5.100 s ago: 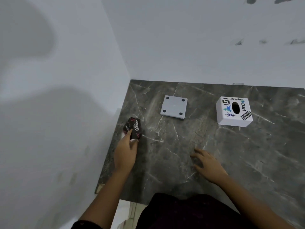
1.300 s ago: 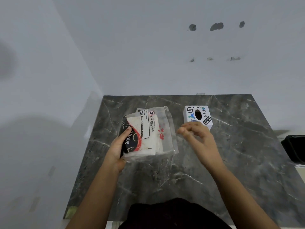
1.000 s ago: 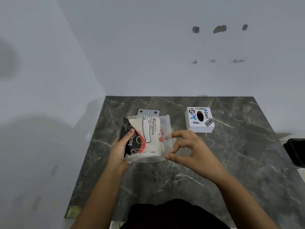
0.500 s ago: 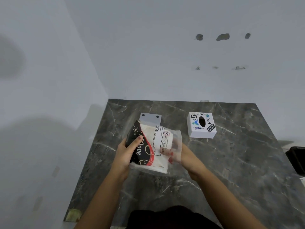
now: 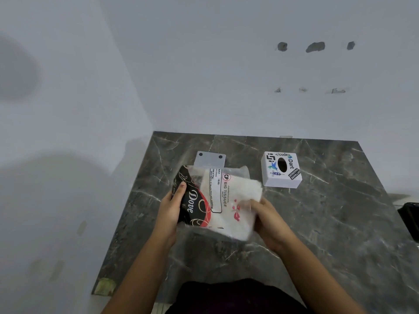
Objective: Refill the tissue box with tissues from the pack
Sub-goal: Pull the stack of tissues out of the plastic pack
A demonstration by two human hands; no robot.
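I hold a plastic tissue pack (image 5: 204, 200), black, red and clear with "Dove" and "Big Tissues" print, above the dark marble table (image 5: 328, 223). My left hand (image 5: 172, 209) grips its black left end, thumb on top. My right hand (image 5: 265, 216) grips the white tissue stack (image 5: 242, 200) at the pack's open right end, where the tissues stick partly out. The white tissue box (image 5: 281, 169), covered in stickers with an oval slot on top, stands at the back right. Its grey base plate (image 5: 209, 158) lies behind the pack, partly hidden.
White walls meet at the table's back left corner. A black object (image 5: 410, 217) sits off the table's right edge. The table's left edge runs close to the wall.
My right hand closed on the tissues at the pack's open end and has drawn them rightward, partly out. My left hand keeps hold of the black end.
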